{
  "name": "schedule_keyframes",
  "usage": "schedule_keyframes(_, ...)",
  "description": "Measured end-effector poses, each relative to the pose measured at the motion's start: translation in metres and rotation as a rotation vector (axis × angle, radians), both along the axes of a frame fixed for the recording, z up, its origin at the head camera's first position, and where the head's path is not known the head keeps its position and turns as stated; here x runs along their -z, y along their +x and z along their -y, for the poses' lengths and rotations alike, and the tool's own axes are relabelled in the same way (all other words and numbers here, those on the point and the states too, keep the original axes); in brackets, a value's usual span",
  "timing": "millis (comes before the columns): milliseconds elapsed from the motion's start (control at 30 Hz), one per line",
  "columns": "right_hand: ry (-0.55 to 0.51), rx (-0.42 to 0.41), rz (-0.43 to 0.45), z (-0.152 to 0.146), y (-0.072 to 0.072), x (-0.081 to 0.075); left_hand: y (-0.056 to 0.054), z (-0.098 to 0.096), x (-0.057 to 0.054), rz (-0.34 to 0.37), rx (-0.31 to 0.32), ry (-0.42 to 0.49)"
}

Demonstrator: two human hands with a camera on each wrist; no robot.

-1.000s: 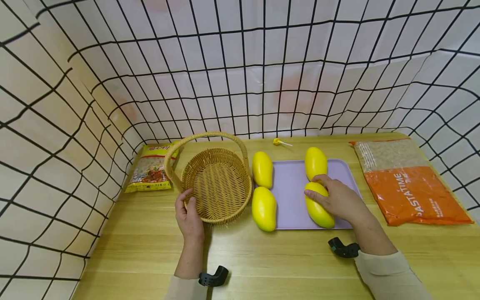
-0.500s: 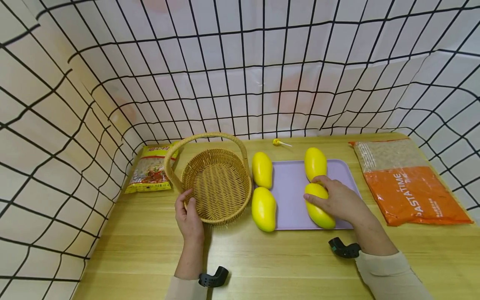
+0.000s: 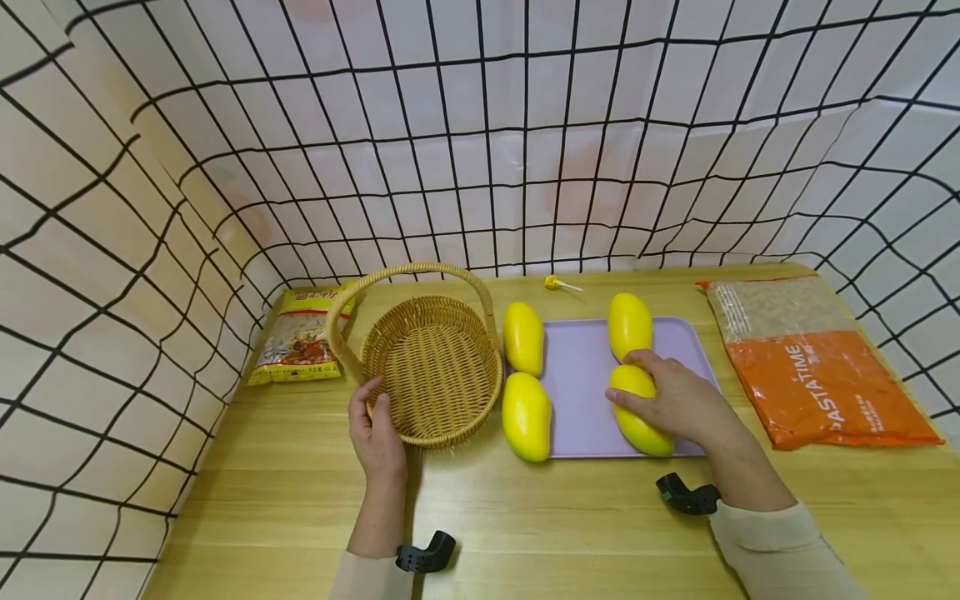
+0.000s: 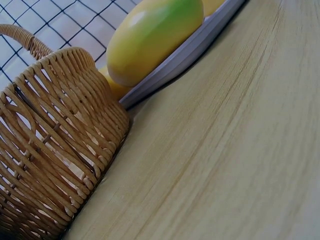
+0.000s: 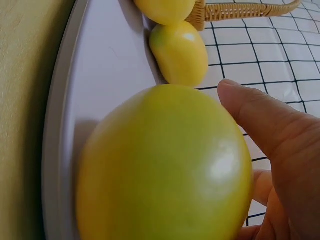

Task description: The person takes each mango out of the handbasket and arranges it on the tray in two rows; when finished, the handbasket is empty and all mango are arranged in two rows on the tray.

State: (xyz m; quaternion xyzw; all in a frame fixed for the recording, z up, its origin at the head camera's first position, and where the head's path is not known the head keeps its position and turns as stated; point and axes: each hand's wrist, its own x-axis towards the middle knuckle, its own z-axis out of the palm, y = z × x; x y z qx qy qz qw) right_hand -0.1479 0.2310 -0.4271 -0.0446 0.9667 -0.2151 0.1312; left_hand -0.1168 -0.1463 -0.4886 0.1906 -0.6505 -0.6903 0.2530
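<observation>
In the head view a round wicker basket [image 3: 431, 379] with a tall hoop handle stands left of the middle. My left hand [image 3: 381, 446] holds its near left rim, thumb and fingertips at the edge. My right hand [image 3: 678, 400] grips the near right yellow mango [image 3: 643, 421] on a lilac tray [image 3: 581, 392], thumb on the left side and fingers across the top. A second mango [image 3: 630, 327] lies just behind it. Two more, a far mango [image 3: 523, 337] and a near mango [image 3: 527, 417], lie along the tray's left edge. The right wrist view shows the held mango [image 5: 165, 165] large and greenish.
At the left back lies a yellow food packet [image 3: 300, 337], partly behind the basket handle. An orange pasta bag [image 3: 825, 375] lies right of the tray. Behind the tray is a yellow lollipop [image 3: 555, 283]. A black-gridded white sheet [image 3: 510, 158] hangs around the wooden table [image 3: 525, 525].
Both hands keep their places. The mango under my right hand has turned very slightly, its near end shifting a little to the right.
</observation>
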Motion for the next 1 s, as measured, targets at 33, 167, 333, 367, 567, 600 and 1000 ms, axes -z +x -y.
schedule_keyframes(33, 0.002, 0.001, 0.004, 0.000, 0.000, 0.000, 0.000, 0.000, 0.000, 0.000, -0.002, 0.000)
schedule_keyframes(167, 0.005, -0.003, 0.004, 0.000, 0.000, -0.001, -0.001, 0.000, 0.001, -0.002, -0.006, 0.003)
schedule_keyframes(333, 0.004, -0.009, -0.006, 0.001, 0.000, -0.002, -0.002, 0.002, 0.002, -0.011, -0.005, 0.009)
schedule_keyframes(367, 0.004, -0.010, -0.009, 0.001, 0.001, -0.002, -0.002, 0.001, 0.002, -0.011, -0.004, 0.008)
schedule_keyframes(567, 0.011, -0.010, -0.029, -0.002, 0.003, -0.006, -0.001, 0.000, 0.002, 0.000, 0.001, 0.009)
schedule_keyframes(600, 0.010, -0.009, -0.028, -0.003, 0.004, -0.007, -0.001, 0.000, 0.001, 0.000, 0.002, 0.008)
schedule_keyframes(1000, 0.061, -0.004, -0.088, -0.021, 0.024, -0.034, 0.019, 0.008, -0.024, 0.092, 0.016, -0.164)
